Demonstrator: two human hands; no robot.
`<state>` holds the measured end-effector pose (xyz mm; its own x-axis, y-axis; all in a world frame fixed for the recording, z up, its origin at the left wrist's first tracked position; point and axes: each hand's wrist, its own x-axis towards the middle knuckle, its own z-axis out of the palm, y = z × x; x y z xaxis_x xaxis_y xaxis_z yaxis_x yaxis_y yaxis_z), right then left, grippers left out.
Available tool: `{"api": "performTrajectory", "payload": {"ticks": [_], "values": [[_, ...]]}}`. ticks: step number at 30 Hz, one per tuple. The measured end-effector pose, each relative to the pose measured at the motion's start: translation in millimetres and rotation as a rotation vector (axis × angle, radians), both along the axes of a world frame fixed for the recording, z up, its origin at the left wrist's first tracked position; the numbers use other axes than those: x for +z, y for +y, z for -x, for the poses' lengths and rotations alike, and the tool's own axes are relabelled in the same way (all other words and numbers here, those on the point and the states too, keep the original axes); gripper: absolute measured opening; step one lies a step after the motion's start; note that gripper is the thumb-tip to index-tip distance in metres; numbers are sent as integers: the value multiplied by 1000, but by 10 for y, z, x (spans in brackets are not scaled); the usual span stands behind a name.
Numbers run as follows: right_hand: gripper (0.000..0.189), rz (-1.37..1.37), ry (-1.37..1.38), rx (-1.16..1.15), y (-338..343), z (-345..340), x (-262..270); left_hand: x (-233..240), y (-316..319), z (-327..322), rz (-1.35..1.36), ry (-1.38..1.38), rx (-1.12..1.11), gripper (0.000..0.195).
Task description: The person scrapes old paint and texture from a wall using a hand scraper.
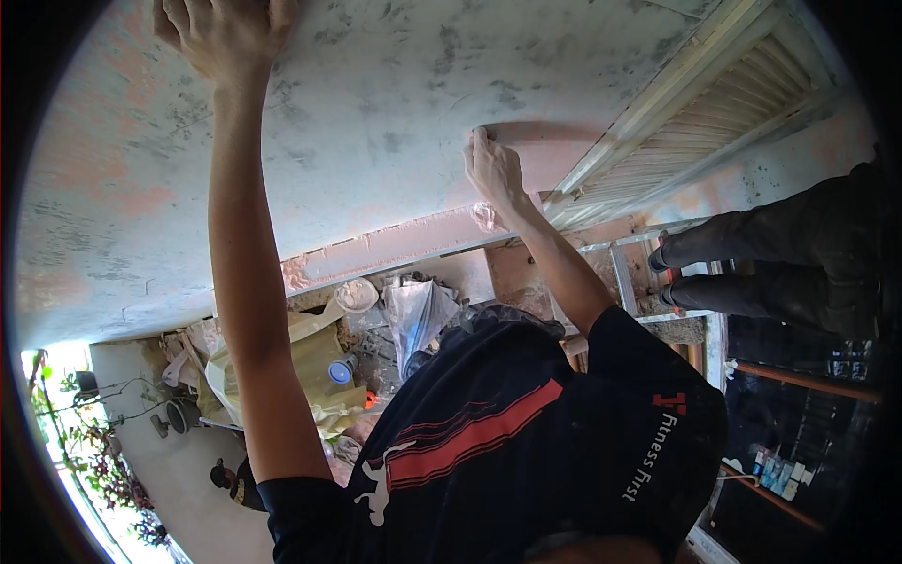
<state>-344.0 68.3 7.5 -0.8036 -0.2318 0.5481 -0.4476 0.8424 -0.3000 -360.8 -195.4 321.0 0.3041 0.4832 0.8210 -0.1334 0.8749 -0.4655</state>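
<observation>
My left hand (225, 32) is raised against the patchy grey, white and pink plastered wall (380, 99); its fingertips are cut off by the top edge. Lower on the wall, my right hand (493, 166) touches the surface with its fingers bent inward, a dark shadow stretching to the right of it. Whether either hand holds something flat against the wall cannot be seen. Below my right hand runs a pinkish, plaster-smeared ledge (394, 247) with a crumpled lump at its right end.
A louvred panel (726, 106) borders the wall at right. Another person's legs in dark trousers (768, 240) stand on a metal ladder (624, 278). Far below lie a plaster-covered bucket (356, 295), plastic sheeting (419, 310) and a yellowish sheet (310, 359). A person in a cap (224, 474) is at lower left.
</observation>
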Motion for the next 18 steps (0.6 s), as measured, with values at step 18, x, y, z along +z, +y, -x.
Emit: {"api": "performTrajectory", "payload": {"ticks": [18], "values": [[14,19,223,150,135,149,171,-80,60,153,17,-2,-85,45]]}}
